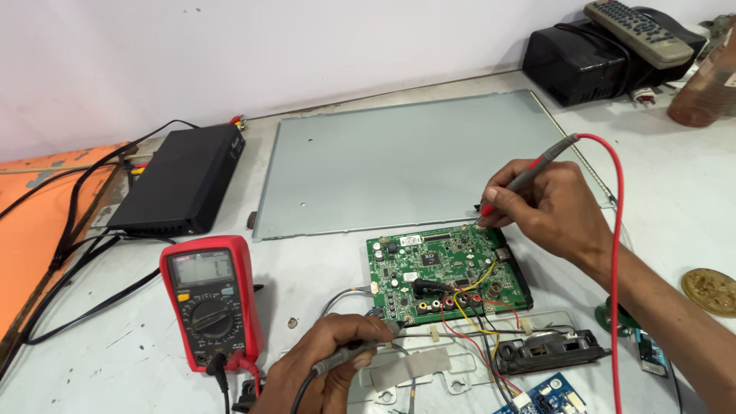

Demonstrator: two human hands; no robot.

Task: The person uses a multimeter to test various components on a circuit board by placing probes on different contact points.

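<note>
An electronics repair bench in a small workshop.

A red meter [208, 301] with a dial lies on the scuffed white table [92, 368] beside a bare green circuit board [445, 272] with loose coloured wires. A grey metal panel [414, 161], a black box [180, 180], a black adapter [583, 57] with a remote control [638, 32] on it and trailing cables crowd the top under a plain wall.

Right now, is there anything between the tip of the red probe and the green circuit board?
Nothing visible. The right hand holds the red probe with its tip at the far right corner of the green circuit board; actual contact is too small to confirm.
</note>
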